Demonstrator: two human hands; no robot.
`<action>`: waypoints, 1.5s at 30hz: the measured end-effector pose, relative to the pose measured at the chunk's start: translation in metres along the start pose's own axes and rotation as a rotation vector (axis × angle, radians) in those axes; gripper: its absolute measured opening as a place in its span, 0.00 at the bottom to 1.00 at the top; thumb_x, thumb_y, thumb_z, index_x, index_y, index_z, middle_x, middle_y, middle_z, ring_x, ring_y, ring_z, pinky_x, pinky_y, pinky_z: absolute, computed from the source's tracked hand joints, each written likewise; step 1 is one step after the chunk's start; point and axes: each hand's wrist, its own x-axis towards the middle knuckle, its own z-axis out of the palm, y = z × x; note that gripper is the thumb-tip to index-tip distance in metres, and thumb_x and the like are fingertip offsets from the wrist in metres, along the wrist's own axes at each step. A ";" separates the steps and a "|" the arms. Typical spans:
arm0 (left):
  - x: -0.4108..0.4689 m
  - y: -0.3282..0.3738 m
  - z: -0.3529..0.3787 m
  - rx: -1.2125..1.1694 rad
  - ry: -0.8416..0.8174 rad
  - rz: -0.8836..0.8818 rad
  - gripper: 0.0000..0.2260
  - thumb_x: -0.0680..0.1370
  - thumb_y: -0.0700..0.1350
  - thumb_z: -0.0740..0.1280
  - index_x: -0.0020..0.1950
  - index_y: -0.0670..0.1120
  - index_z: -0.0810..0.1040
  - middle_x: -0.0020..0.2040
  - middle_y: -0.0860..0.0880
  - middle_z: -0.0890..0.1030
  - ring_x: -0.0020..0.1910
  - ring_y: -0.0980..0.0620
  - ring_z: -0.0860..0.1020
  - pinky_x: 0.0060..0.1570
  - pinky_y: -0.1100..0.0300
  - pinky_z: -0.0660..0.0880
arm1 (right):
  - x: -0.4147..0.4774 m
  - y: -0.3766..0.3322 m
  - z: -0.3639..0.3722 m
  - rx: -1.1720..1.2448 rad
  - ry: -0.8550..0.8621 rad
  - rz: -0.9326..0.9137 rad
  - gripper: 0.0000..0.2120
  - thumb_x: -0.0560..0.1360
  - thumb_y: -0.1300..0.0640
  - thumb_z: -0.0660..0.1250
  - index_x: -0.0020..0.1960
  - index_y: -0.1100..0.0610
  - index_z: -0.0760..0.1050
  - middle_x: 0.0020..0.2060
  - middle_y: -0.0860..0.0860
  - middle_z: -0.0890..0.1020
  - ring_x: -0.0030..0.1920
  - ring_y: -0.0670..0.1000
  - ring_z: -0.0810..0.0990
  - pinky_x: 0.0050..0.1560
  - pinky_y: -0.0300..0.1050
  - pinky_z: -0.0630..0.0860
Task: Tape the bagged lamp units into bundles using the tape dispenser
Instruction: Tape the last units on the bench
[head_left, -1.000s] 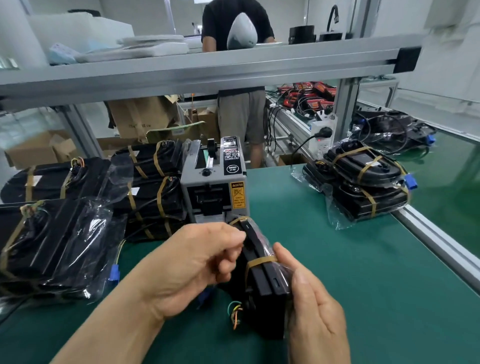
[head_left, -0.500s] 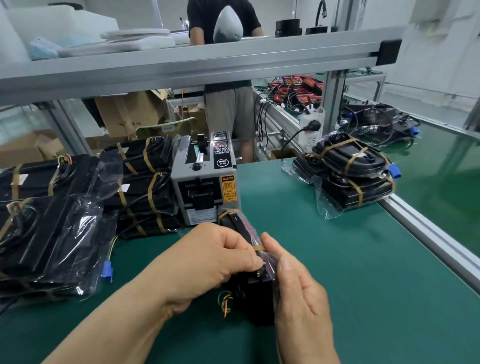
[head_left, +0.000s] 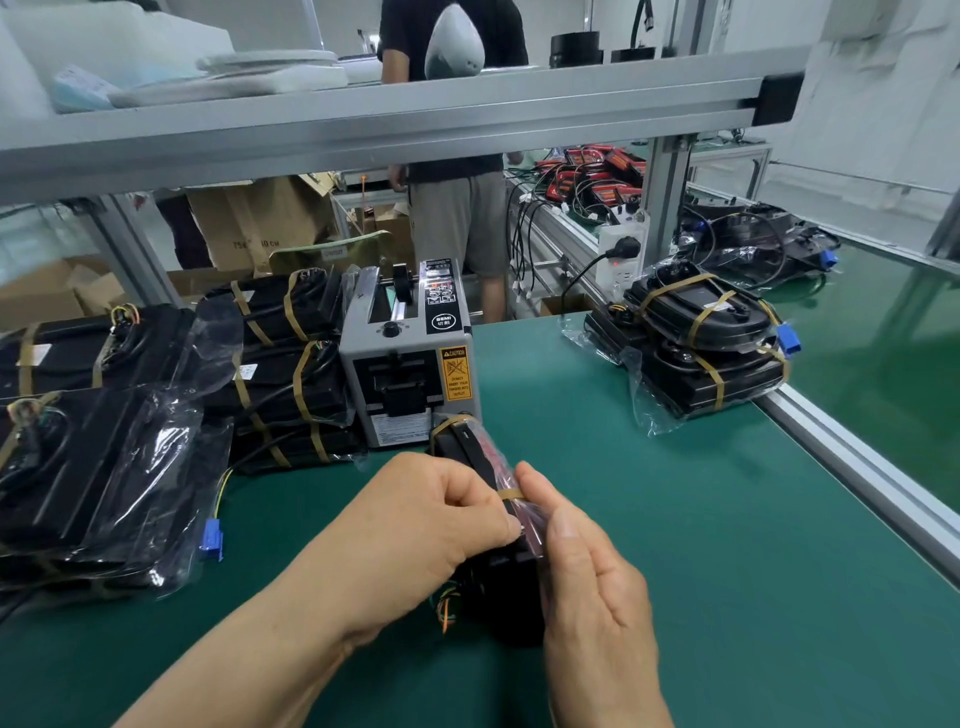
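Filling the far left of the green surface (head_left: 675, 545), a loose clear plastic bag (head_left: 104, 467) holds black lamp units, with a yellow wire running out to a blue connector (head_left: 211, 540) on the surface. Behind and just to its right lie more bagged units (head_left: 291, 374), each bag strapped with tan tape bands and stacked against the side of the tape dispenser (head_left: 410, 358). The grey dispenser stands upright at centre with its outlet facing the person and a yellow caution label beside the outlet.

Directly in front of it, the held bundle (head_left: 467, 452) of bagged black units is tilted up off the surface. One tan band wraps its far end, which lies just beside the dispenser's base, and a tape strip (head_left: 511, 492) crosses its middle. The left hand (head_left: 415, 525) has its fingers curled and its fingertips pinching the bundle's top just below that strip. The right hand (head_left: 592, 582) clasps the bundle's right side, thumb up against the strip. Orange and green wires hang beneath.

Further right, well apart, a finished bundle (head_left: 706, 343) in its bag rests by the surface's aluminium rail (head_left: 857, 467).
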 end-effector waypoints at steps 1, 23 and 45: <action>0.000 -0.001 0.000 0.011 0.007 0.003 0.09 0.72 0.41 0.72 0.31 0.46 0.80 0.21 0.56 0.71 0.19 0.61 0.65 0.21 0.72 0.61 | 0.000 0.000 0.000 0.002 -0.003 0.003 0.20 0.74 0.37 0.60 0.64 0.38 0.78 0.63 0.44 0.82 0.68 0.47 0.76 0.71 0.57 0.69; -0.004 -0.013 0.010 0.134 0.102 0.079 0.04 0.69 0.51 0.68 0.43 0.57 0.77 0.26 0.56 0.72 0.26 0.57 0.68 0.31 0.61 0.69 | 0.000 -0.004 0.001 0.025 -0.013 -0.013 0.20 0.74 0.36 0.60 0.63 0.37 0.79 0.63 0.45 0.81 0.69 0.48 0.75 0.72 0.58 0.68; -0.005 -0.018 0.001 -0.010 -0.010 0.110 0.13 0.67 0.53 0.75 0.42 0.54 0.72 0.28 0.55 0.69 0.29 0.55 0.66 0.33 0.62 0.67 | 0.020 -0.034 -0.014 -0.010 -0.034 0.095 0.24 0.61 0.40 0.70 0.55 0.46 0.85 0.52 0.42 0.86 0.56 0.41 0.83 0.55 0.36 0.78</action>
